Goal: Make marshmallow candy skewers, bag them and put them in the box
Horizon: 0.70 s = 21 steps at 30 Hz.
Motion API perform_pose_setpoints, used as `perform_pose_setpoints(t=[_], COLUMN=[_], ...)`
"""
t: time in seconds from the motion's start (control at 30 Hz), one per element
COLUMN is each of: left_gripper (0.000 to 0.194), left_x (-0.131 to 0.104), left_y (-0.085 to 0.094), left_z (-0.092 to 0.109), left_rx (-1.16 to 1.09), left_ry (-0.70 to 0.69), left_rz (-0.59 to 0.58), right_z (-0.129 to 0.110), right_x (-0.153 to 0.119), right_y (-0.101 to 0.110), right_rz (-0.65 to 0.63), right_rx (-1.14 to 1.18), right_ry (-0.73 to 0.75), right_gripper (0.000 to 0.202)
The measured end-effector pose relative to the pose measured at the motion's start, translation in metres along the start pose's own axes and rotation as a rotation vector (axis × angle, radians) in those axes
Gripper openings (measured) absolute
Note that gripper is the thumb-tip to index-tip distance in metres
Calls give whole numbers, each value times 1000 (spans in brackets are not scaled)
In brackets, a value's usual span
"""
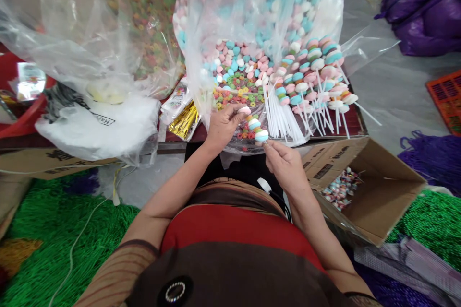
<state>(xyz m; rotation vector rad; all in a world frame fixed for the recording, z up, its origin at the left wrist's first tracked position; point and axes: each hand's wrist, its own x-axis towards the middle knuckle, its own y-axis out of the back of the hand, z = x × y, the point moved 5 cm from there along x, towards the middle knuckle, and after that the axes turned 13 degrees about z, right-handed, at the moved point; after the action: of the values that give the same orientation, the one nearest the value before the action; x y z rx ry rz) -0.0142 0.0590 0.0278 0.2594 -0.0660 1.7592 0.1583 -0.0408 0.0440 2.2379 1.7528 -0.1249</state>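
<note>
My left hand (pixel 224 128) pinches a pink and white button-shaped candy (pixel 244 111) at the upper end of a candy skewer (pixel 254 123). The skewer carries blue, white and yellow pieces with coloured rings between them. Its lower end sits in the closed fingers of my right hand (pixel 286 162), which hide most of the stick. Behind my hands, loose ring-shaped pieces (pixel 242 87) and pastel button candies (pixel 236 57) spill from a large clear bag (pixel 230 0). White sticks (pixel 283 117) lie in a bundle to the right, beside a heap of loaded candy skewers (pixel 317 76).
A cardboard box (pixel 392 201) with wrapped pieces inside stands open at the right. Gold twist ties (pixel 184 120), white plastic bags (pixel 101 127) and a red tub (pixel 27 117) are on the left. Green strands (pixel 90 230) cover the floor, and a cable (pixel 74 244) crosses them.
</note>
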Motion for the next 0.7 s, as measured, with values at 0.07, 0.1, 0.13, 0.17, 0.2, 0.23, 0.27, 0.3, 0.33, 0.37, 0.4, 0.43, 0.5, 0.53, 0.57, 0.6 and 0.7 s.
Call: perform_pose_setpoints(t=[0.07, 0.1, 0.13, 0.17, 0.2, 0.23, 0.27, 0.3, 0.33, 0.37, 0.4, 0.43, 0.5, 0.53, 0.57, 0.6, 0.7], left_gripper=[40, 40, 40, 40, 41, 41, 42, 43, 43, 42, 40, 38, 33, 31, 30, 29, 28], left_x=[-3, -4, -6, -7, -8, -9, -10, -10, -10, -10, -9, -7, -3, -2, 0, 1, 0], left_y=[0, 0, 0, 0, 0, 0, -1, -1, -1, -1, 0, 1, 4, 5, 6, 6, 1], left_z=[2, 4, 7, 9, 12, 14, 16, 19, 20, 22, 22, 22, 18, 16, 13, 11, 7], left_rx=[84, 131, 184, 236, 284, 323, 352, 369, 377, 376, 361, 327, 192, 97, -6, -110, -366], left_ry=[-62, -99, -142, -188, -231, -271, -306, -336, -356, -362, -346, -308, -168, -82, 6, 91, 328], left_rz=[-15, -15, -11, -4, 3, 11, 17, 21, 23, 26, 28, 34, 54, 67, 83, 102, 161], right_z=[-3, -4, -4, -5, -5, -5, -5, -4, -3, -1, 1, 3, 8, 10, 12, 14, 21], right_x=[0, 0, -1, -2, -2, -3, -4, -4, -4, -4, -3, -1, 3, 5, 7, 9, 13], right_y=[0, -1, -3, -5, -7, -10, -13, -16, -19, -22, -25, -27, -30, -32, -33, -35, -38], right_rz=[9, 10, 7, 4, 4, 0, -6, -11, -16, -20, -27, -33, -47, -60, -74, -89, -105], right_rx=[10, 24, 43, 63, 85, 104, 122, 139, 157, 177, 196, 215, 250, 262, 271, 278, 243], right_ry=[-11, -22, -35, -46, -56, -63, -70, -76, -83, -90, -96, -101, -108, -112, -114, -117, -69], right_gripper=[41, 41, 41, 41, 41, 41, 41, 41, 42, 42, 43, 44, 45, 46, 46, 46, 46])
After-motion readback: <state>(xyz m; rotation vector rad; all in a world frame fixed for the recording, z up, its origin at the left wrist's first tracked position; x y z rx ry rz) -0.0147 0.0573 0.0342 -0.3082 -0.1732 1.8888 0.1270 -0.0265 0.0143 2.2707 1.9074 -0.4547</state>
